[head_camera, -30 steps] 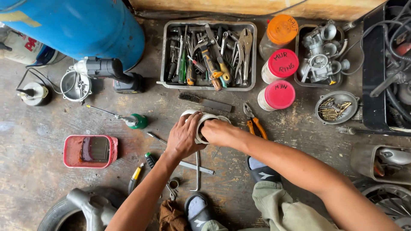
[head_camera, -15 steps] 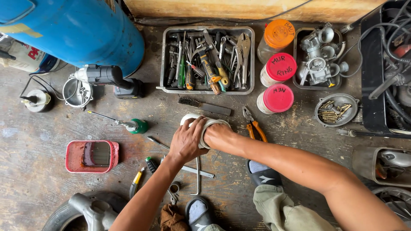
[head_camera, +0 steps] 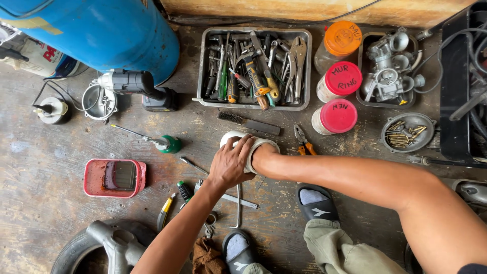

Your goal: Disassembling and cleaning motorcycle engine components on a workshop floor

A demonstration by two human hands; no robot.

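Lying across the top left of the floor is a big blue tank [head_camera: 101, 35], with a grey tool tray [head_camera: 253, 104] of wrenches and screwdrivers sitting to its right. Resting on the white roll [head_camera: 228, 137] on the floor below the tray, the left hand [head_camera: 231, 165] is cupping it with fingers spread. The right hand [head_camera: 264, 157] is pushing inside the roll, its grip hidden, so I cannot tell its state, while orange pliers [head_camera: 304, 144] are lying just beside.

Soft even daylight, faint shadows, sharp focus, wide-angle edges.
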